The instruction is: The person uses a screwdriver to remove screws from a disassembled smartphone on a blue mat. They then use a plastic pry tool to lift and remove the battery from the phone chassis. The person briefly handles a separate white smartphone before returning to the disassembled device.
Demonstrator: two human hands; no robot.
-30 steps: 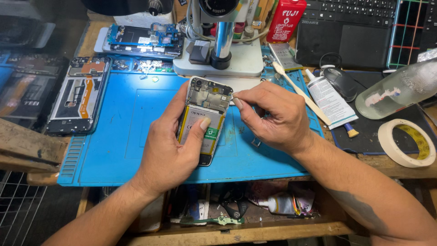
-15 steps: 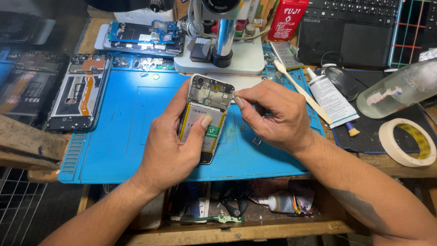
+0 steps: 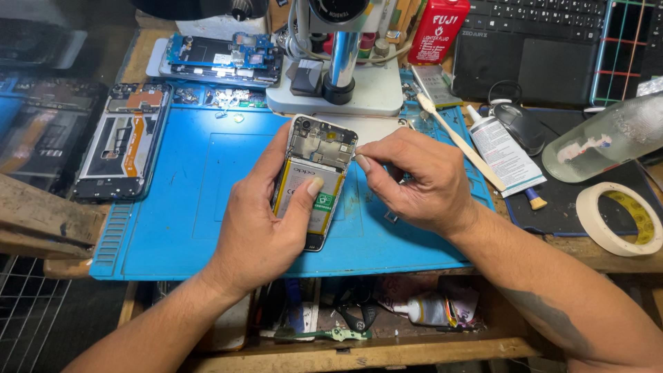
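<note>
My left hand [image 3: 266,221] holds an opened phone [image 3: 315,169] with its back cover off, tilted above the blue work mat [image 3: 186,207]. The thumb presses on the white battery, and the circuit board shows at the phone's top end. My right hand [image 3: 414,176] is at the phone's upper right edge, thumb and forefinger pinched together against it. Whether they pinch a small tool or part is too small to tell.
A microscope stand [image 3: 338,83] rises behind the mat. Another opened phone [image 3: 124,141] lies at the left, a third [image 3: 217,59] at the back. On the right are a glue tube [image 3: 501,148], a brush [image 3: 459,141], a clear bottle [image 3: 608,138], a tape roll [image 3: 618,217], a red can [image 3: 436,31] and a keyboard [image 3: 539,34].
Both hands stay on the phone almost unmoved. The right fingertips have shifted slightly along the phone's upper right edge.
</note>
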